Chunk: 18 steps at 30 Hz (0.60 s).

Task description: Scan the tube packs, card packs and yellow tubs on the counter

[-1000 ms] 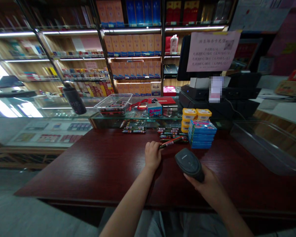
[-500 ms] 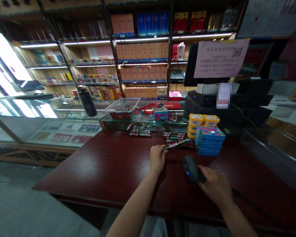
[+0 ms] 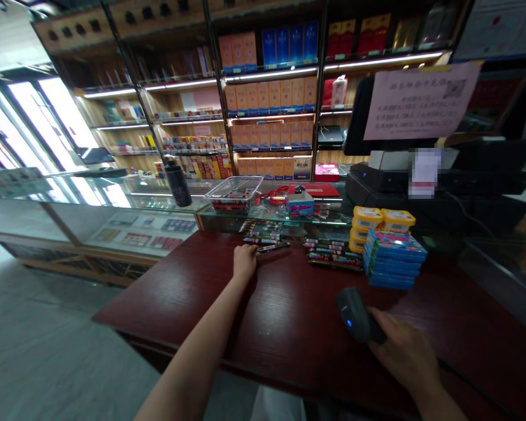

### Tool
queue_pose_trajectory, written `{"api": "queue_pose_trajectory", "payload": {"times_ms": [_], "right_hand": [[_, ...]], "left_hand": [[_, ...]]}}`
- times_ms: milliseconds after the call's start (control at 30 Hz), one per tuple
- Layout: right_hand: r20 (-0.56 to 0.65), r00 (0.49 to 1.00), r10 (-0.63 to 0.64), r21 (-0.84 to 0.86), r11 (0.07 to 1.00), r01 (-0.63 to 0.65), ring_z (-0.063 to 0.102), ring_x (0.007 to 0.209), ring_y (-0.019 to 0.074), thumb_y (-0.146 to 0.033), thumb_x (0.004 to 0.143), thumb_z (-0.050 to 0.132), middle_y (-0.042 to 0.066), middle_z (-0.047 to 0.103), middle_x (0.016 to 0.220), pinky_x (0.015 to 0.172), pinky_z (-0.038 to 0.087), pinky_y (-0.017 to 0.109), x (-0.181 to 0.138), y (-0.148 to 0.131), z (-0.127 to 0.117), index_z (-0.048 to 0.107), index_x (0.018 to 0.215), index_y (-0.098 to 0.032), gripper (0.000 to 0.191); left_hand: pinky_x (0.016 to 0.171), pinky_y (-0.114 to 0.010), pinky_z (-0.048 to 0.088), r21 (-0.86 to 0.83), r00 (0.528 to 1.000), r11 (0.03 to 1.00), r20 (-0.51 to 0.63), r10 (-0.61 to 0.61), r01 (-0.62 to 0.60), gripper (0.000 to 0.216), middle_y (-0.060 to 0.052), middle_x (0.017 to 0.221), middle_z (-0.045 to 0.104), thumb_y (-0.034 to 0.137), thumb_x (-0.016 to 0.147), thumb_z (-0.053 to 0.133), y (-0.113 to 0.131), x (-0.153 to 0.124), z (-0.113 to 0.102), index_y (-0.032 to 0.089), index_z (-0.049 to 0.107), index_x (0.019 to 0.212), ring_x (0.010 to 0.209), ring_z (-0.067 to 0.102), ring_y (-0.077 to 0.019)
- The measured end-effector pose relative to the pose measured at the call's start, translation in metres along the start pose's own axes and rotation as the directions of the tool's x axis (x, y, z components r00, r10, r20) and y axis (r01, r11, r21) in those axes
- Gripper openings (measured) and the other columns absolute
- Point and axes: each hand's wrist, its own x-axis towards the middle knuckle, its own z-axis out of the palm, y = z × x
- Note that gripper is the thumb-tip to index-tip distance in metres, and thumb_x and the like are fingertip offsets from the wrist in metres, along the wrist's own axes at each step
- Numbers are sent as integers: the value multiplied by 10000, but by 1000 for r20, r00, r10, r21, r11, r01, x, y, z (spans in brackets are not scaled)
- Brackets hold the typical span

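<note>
My left hand [image 3: 245, 262] is closed on one end of a slim, dark stick-shaped packet [image 3: 273, 248], just in front of a pile of similar packets [image 3: 263, 231]. A second pile of stick packets [image 3: 333, 255] lies to its right on the dark red desk [image 3: 289, 310]. In my right hand [image 3: 405, 345] is a black barcode scanner [image 3: 355, 316], its blue light lit and its head tipped toward the desk. Beyond the scanner stand a stack of blue boxes [image 3: 392, 260] and some yellow-lidded tubs [image 3: 366, 217].
A clear plastic tub [image 3: 234, 193] holding more sticks and a small pink-and-blue box [image 3: 300, 204] rest on the glass counter. A dark bottle [image 3: 177, 186] stands farther left. At right are a monitor with a pink paper sign [image 3: 421, 102] and a clear bin [image 3: 499, 280].
My left hand has carried the stick packet leftward, from the right pile to the left pile. My right hand still holds the scanner. The whole view has shifted a little.
</note>
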Motion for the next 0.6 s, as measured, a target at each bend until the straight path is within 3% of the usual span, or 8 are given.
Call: {"api": "queue_pose_trajectory", "payload": {"times_ms": [133, 233, 367, 600], "right_hand": [[-21, 999, -46, 3, 999, 46, 682, 777, 209, -209, 769, 490, 60, 716, 959, 622, 509, 288, 0, 9, 7, 593, 1050, -207, 299], [1, 996, -90, 36, 995, 90, 688, 768, 202, -225, 750, 513, 51, 724, 954, 624, 513, 270, -1, 15, 11, 612, 1042, -222, 308], [63, 998, -7, 56, 998, 4, 680, 812, 220, -195, 767, 469, 78, 714, 991, 646, 505, 294, -1, 8, 7, 613, 1058, -208, 325], [84, 996, 42, 64, 997, -48, 672, 823, 226, -183, 765, 447, 79, 710, 1003, 661, 494, 304, 1, -1, 0, 605, 1052, -215, 329]], "left_hand": [[863, -318, 389, 60, 999, 998, 39, -2, 0, 269, -68, 995, 655, 191, 810, 532, -29, 12, 2, 215, 699, 1020, 935, 508, -217], [878, -320, 395, 114, 1000, 993, 12, -22, 21, 282, -61, 1073, 623, 183, 818, 523, -35, 19, 2, 255, 690, 1034, 1001, 483, -223], [897, -328, 406, 178, 998, 982, -11, -60, 61, 304, -81, 1117, 562, 184, 835, 508, -21, 20, 7, 271, 672, 1076, 1047, 479, -232], [944, -310, 410, 88, 994, 996, 112, 15, -25, 343, -112, 1245, 493, 190, 862, 486, 11, 2, 32, 212, 589, 1189, 1066, 537, -204]]}}
